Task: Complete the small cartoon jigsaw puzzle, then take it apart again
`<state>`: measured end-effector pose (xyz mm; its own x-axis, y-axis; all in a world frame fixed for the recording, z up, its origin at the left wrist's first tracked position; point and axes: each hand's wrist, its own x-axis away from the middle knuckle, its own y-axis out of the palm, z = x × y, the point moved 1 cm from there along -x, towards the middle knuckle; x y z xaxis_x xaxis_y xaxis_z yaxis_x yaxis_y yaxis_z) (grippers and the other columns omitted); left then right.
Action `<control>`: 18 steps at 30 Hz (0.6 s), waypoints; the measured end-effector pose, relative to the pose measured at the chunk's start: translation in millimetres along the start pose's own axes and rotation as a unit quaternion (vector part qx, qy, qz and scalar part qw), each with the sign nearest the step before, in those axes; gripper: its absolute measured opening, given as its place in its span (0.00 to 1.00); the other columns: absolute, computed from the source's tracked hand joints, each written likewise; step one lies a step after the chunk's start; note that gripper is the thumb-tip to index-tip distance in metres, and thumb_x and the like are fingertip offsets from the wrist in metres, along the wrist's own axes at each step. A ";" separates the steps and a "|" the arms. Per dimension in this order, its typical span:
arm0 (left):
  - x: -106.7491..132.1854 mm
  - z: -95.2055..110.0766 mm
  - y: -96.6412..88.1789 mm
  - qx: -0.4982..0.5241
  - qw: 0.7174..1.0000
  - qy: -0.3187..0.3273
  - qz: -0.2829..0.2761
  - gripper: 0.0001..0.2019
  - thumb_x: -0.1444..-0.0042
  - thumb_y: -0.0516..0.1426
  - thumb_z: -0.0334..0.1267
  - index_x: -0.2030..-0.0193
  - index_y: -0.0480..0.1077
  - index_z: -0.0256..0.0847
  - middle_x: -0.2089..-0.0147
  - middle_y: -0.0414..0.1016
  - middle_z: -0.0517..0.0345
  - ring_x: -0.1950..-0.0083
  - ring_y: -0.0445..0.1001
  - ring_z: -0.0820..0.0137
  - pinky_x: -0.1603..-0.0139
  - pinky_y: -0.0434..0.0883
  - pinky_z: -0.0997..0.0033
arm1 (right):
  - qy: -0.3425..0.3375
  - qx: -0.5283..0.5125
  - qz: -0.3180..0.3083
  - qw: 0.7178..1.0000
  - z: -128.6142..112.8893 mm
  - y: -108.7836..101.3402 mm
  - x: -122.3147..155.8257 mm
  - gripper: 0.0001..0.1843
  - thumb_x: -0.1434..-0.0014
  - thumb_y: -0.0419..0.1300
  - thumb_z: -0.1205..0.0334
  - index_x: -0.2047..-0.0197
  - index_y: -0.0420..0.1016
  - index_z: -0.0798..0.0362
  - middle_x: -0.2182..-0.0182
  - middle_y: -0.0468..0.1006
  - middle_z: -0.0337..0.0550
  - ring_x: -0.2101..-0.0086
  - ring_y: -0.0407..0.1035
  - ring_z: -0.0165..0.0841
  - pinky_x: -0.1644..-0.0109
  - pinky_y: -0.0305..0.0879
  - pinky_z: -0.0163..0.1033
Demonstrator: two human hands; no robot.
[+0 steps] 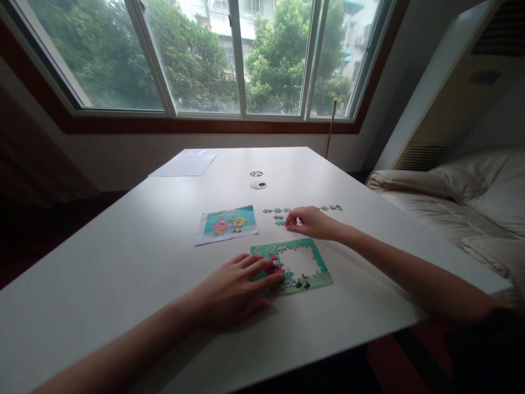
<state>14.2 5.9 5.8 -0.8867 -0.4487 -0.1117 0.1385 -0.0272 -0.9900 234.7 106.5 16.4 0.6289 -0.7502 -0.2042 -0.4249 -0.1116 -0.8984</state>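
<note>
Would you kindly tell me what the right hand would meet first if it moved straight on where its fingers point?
The right hand would probably meet the loose jigsaw pieces just ahead of it, though its height above the white table is unclear.

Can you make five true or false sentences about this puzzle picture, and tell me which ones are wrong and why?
1. The left hand has fingers on the jigsaw puzzle. True.
2. The jigsaw puzzle is complete. False: a large part of it is missing.
3. Loose puzzle pieces lie on the white table, near the right hand. True.
4. A printed picture lies to the left of the loose puzzle pieces. True.
5. Only snow shows outside. False: green trees show through the window.
</note>
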 end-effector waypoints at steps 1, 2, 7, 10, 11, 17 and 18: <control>-0.1 0.1 0.0 0.000 1.000 -0.002 -0.001 0.22 0.43 0.47 0.44 0.42 0.53 0.45 0.48 0.62 0.49 0.52 0.63 0.60 0.52 0.62 0.55 | 0.010 0.014 0.003 1.000 8.6 -1.0 -7.8 0.07 0.50 0.57 0.64 0.68 0.75 0.55 0.74 0.74 0.39 0.75 0.64 0.25 0.70 0.56 0.29; -0.3 0.2 -0.3 0.000 1.000 -0.003 -0.003 0.22 0.43 0.47 0.44 0.42 0.53 0.45 0.48 0.62 0.49 0.52 0.63 0.59 0.52 0.62 0.55 | 0.022 0.024 0.005 0.999 16.3 -1.4 -15.3 0.07 0.50 0.57 0.64 0.69 0.75 0.55 0.74 0.74 0.39 0.75 0.64 0.25 0.70 0.56 0.29; -0.9 0.9 -1.8 0.005 1.000 -0.005 0.000 0.21 0.42 0.46 0.44 0.42 0.53 0.44 0.48 0.62 0.48 0.51 0.62 0.58 0.52 0.63 0.55 | 0.076 0.013 -0.020 0.997 33.2 3.4 -41.1 0.10 0.51 0.58 0.60 0.68 0.77 0.55 0.74 0.75 0.40 0.75 0.66 0.25 0.71 0.57 0.29; -0.4 0.6 -0.5 0.005 1.000 -0.004 0.008 0.21 0.42 0.46 0.45 0.42 0.54 0.44 0.48 0.62 0.48 0.51 0.62 0.59 0.52 0.63 0.55 | 0.086 -0.011 -0.049 0.995 31.1 7.7 -47.8 0.12 0.53 0.59 0.57 0.67 0.76 0.55 0.74 0.76 0.41 0.76 0.66 0.25 0.73 0.58 0.29; -0.1 0.4 0.3 0.004 1.000 -0.005 0.008 0.21 0.42 0.46 0.45 0.42 0.54 0.44 0.48 0.62 0.48 0.51 0.62 0.59 0.52 0.63 0.55 | 0.085 -0.012 -0.057 0.995 30.2 8.4 -49.4 0.13 0.54 0.60 0.57 0.67 0.76 0.55 0.74 0.76 0.41 0.76 0.66 0.25 0.73 0.58 0.29; 1.0 -0.2 3.4 0.001 1.000 0.001 0.016 0.21 0.42 0.46 0.45 0.42 0.54 0.43 0.48 0.62 0.48 0.51 0.62 0.60 0.52 0.62 0.56 | 0.137 -0.026 -0.153 0.978 30.6 3.3 -58.4 0.12 0.55 0.60 0.61 0.67 0.76 0.58 0.73 0.76 0.43 0.77 0.65 0.25 0.75 0.58 0.29; 1.1 -0.1 3.4 0.001 1.000 0.002 0.017 0.21 0.42 0.46 0.45 0.42 0.54 0.43 0.49 0.62 0.48 0.51 0.62 0.60 0.51 0.62 0.57 | 0.149 -0.033 -0.170 0.974 30.8 2.2 -59.9 0.12 0.56 0.59 0.61 0.67 0.75 0.58 0.73 0.76 0.43 0.77 0.65 0.25 0.76 0.58 0.29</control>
<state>13.7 5.4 2.3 -0.8833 -0.4458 -0.1453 0.1688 -0.0131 -0.9856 216.1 171.3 14.7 0.5272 -0.8178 0.2308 -0.2728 -0.4201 -0.8655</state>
